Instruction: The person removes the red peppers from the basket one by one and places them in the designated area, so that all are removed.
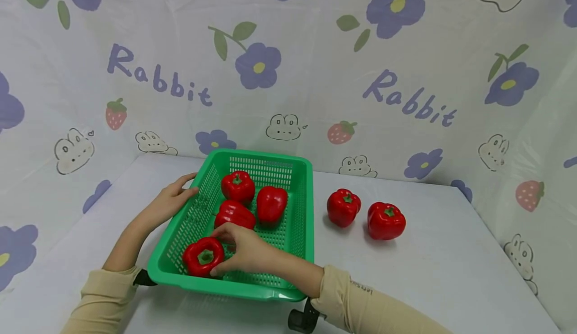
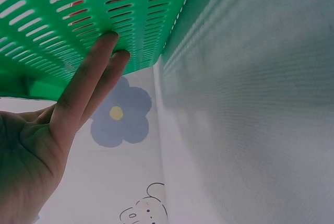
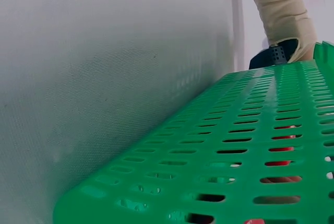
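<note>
A green plastic basket [image 1: 308, 214] with slotted walls holds several red bell peppers. My right hand [image 1: 250, 251] reaches over its right side and grips a red bell pepper [image 1: 191, 259] in the near left corner, thumb and fingers on its side. Its hollow green stem end faces up. Behind it lie a pepper on its side [image 1: 234, 214], an upright pepper [image 1: 238, 188] and another pepper [image 1: 272, 205]. My left hand [image 1: 169, 201] holds the basket's left rim, thumb over the top. In the left wrist view, its straight fingers [image 2: 91, 72] lie along the outer wall. The basket hides my right hand in the right wrist view.
Two more red bell peppers, one nearer the basket [image 1: 343, 208] and one farther right [image 1: 385, 221], stand on the white table [image 1: 433, 264]. A white cloth [image 1: 306, 63] printed with flowers and rabbits hangs behind and at the sides.
</note>
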`<state>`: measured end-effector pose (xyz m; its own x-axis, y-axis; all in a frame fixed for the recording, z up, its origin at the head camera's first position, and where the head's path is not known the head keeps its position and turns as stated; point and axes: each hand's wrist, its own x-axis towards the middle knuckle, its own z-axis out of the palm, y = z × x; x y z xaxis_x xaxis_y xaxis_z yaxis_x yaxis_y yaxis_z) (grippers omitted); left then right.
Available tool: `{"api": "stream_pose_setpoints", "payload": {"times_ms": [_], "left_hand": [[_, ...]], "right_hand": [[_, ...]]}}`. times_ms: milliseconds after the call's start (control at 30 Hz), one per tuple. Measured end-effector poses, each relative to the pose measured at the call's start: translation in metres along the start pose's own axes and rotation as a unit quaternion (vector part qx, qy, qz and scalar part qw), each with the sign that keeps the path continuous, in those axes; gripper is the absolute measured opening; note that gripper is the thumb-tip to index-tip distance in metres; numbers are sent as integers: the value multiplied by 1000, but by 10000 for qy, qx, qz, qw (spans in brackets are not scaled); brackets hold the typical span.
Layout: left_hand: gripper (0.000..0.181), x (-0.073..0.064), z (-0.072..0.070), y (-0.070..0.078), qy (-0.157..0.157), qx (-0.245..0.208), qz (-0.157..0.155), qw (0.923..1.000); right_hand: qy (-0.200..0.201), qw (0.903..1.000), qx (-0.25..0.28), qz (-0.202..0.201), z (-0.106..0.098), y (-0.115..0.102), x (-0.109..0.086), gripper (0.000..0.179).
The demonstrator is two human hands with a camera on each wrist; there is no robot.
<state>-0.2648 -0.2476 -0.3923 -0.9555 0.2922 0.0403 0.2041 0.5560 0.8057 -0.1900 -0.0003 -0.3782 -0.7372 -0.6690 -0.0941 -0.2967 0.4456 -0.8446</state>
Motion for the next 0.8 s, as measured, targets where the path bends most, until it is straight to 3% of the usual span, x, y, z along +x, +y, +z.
{"api": "stream_pose_setpoints", "payload": {"times_ms": [267, 400, 800], "left_hand": [[62, 0, -3, -1, 22, 48, -8, 10000], [62, -2, -3, 1, 2, -47, 4, 10000], [62, 0, -1, -1, -1, -1, -71, 10000]], "right_hand": [[5, 9997, 203, -168, 0, -1, 1, 64], [238, 9991, 269, -213, -2, -1, 1, 60], [891, 9877, 1282, 60, -19, -10, -10, 62]]}}
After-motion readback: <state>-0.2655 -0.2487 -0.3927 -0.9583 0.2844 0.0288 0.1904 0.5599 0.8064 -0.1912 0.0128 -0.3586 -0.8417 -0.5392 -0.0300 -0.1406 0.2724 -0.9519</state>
